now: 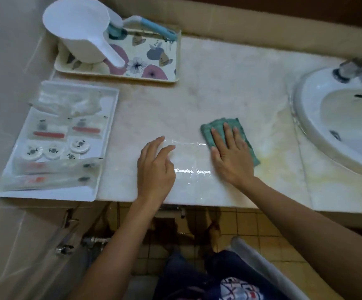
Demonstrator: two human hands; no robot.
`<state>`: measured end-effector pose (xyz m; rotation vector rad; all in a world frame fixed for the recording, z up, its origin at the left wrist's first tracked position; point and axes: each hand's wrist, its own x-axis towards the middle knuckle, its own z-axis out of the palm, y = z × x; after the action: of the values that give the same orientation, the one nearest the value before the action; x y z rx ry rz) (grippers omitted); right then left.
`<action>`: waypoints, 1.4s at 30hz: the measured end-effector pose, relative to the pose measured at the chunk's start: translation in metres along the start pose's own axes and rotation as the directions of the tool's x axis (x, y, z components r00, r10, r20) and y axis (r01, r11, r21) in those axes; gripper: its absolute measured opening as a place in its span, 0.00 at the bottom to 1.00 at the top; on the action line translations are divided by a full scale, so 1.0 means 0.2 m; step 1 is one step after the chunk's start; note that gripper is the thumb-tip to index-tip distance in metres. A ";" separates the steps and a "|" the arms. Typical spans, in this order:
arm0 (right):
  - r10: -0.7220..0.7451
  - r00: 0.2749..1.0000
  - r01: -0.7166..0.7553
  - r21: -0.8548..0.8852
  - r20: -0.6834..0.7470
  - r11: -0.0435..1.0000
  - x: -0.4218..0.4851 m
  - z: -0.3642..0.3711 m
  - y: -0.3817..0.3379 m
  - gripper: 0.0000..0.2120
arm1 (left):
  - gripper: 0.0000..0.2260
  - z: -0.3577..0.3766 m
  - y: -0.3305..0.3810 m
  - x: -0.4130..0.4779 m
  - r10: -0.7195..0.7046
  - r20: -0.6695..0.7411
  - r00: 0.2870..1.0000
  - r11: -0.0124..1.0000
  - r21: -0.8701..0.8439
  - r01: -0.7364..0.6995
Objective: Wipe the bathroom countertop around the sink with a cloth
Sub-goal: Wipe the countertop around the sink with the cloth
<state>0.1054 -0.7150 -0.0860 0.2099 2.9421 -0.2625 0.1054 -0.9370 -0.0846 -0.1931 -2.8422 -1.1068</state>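
A folded green cloth (219, 126) lies flat on the pale marble countertop (229, 83), left of the white sink (305, 118). My right hand (229, 152) presses on the cloth with straight, spread fingers and covers most of it. My left hand (155, 167) hovers or rests lightly on the counter to the cloth's left, fingers loosely curved and holding nothing. Between the two hands the counter shows shiny wet streaks. Yellowish stains mark the marble near the sink.
A floral tray (154, 68) at the back left carries a white scoop (82, 33) and a blue-handled brush (154, 27). A white tray of wrapped toiletries (108, 126) sits at the left edge. The faucet (357, 70) stands behind the sink. Tiled floor lies below the counter's front edge.
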 end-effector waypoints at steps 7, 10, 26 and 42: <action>-0.066 0.997 0.068 0.051 -0.028 0.996 -0.25 0.07 -0.11 0.28 | 0.16 0.10 0.15 0.09 -0.007 0.058 0.998 0.999 -0.049 0.010; -0.125 0.992 0.125 -0.025 -0.019 0.992 -0.46 0.07 0.16 0.27 | 0.17 0.19 0.21 0.17 0.056 0.071 0.996 0.997 -0.053 -0.052; 0.307 0.950 -0.296 0.141 -0.063 0.945 -0.21 -0.02 0.38 0.27 | 0.19 0.43 0.30 0.24 0.078 0.144 0.986 0.993 0.075 -0.090; 0.360 0.928 -0.347 0.133 -0.093 0.929 0.18 -0.12 0.71 0.33 | 0.24 0.54 0.38 0.53 0.053 0.191 0.980 0.881 0.453 -0.135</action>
<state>0.0885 -0.5667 -0.0922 0.7882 2.9286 -0.3752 0.0083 -0.7982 -0.1000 -0.4019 -3.1063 -0.3795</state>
